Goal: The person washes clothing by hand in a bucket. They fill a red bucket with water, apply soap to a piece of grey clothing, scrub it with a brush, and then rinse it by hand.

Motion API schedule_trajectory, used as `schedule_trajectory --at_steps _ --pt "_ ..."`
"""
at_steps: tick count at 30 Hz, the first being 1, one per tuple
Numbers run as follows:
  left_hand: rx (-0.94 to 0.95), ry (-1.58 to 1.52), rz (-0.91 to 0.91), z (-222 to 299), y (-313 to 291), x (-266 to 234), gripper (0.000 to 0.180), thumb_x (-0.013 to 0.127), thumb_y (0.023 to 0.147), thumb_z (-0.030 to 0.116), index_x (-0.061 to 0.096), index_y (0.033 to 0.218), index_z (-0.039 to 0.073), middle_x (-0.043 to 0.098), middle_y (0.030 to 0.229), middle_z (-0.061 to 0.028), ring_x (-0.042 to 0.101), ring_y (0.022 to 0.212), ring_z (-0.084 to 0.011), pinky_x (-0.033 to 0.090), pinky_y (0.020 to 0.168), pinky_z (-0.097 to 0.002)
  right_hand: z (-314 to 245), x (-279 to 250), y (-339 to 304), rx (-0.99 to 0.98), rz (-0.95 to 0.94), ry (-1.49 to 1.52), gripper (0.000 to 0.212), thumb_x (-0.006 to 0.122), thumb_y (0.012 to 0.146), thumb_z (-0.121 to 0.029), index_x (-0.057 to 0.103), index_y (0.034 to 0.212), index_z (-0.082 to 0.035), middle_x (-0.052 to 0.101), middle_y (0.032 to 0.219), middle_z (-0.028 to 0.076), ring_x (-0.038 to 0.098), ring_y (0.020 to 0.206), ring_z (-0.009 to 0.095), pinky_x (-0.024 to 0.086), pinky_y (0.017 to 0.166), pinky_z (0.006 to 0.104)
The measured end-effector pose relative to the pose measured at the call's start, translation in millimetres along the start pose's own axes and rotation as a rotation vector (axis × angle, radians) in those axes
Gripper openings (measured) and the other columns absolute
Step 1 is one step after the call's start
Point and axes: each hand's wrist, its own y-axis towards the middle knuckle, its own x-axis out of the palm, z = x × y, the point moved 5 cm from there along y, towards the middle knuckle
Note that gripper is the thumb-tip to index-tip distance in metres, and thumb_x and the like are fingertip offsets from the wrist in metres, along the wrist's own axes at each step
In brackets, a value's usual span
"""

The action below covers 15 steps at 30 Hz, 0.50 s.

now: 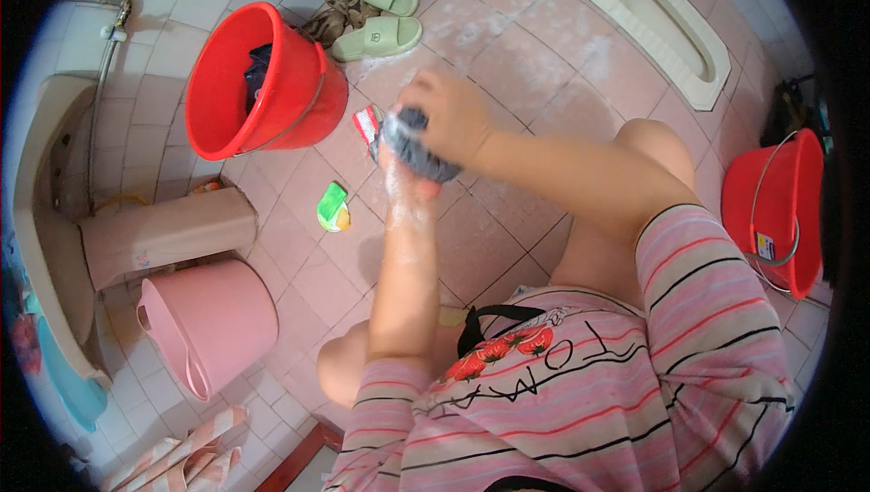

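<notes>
A wet, dark grey cloth (424,162) is bunched up between my two hands, above the tiled floor. My left hand (396,140) is closed on it, with white suds over the hand and wrist; the cloth hides part of the fingers. From the right, my right hand (450,113) grips the upper part of the cloth, blurred by motion. A dark bulge of fabric pokes out between the hands. Just left of them, a red and white object (365,124) lies on the floor, partly covered. Closer to me lies a small green and yellow packet (333,206).
A red bucket (313,116) with dark fabric inside stands far left, beside green slippers (388,39). At left are a pink tub (217,324) and a pedestal sink (168,234). A squat toilet (716,84) is far right, another red bucket (757,211) at right. White suds streak the floor.
</notes>
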Motion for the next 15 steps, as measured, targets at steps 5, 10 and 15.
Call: schedule_trajectory --at_steps 5,10,15 --pt "-0.410 -0.037 -0.360 26.5 5.4 -42.4 0.020 0.054 0.088 0.032 0.058 0.087 0.012 0.062 0.090 -0.0040 0.060 0.080 -0.0184 0.050 0.071 -0.0317 -62.6 16.2 -44.1 -0.418 -0.189 0.152 0.020 0.068 0.065 -0.028 0.063 0.082 -0.018 0.058 0.087 0.007 0.057 0.080 0.029 0.047 0.069 0.0402" --pt "0.071 0.136 0.203 7.2 -17.1 13.4 0.020 0.057 0.086 0.017 0.059 0.103 0.007 0.063 0.097 -0.0048 0.061 0.088 -0.0181 0.050 0.078 -0.0325 77.4 21.4 -4.6 0.616 -0.305 0.149 0.046 0.061 0.082 -0.044 0.060 0.116 -0.013 0.061 0.113 0.014 0.057 0.104 0.028 0.044 0.091 0.0363" --pt "0.375 1.067 -0.073 30.0 -22.7 14.9 0.031 0.064 0.078 0.011 0.059 0.108 0.003 0.061 0.094 -0.0027 0.059 0.084 -0.0134 0.048 0.075 -0.0286 60.4 37.5 17.7 0.926 -0.534 0.927 0.072 0.066 0.080 -0.040 0.035 0.141 -0.018 0.050 0.128 0.015 0.047 0.117 0.024 0.038 0.098 0.0335"
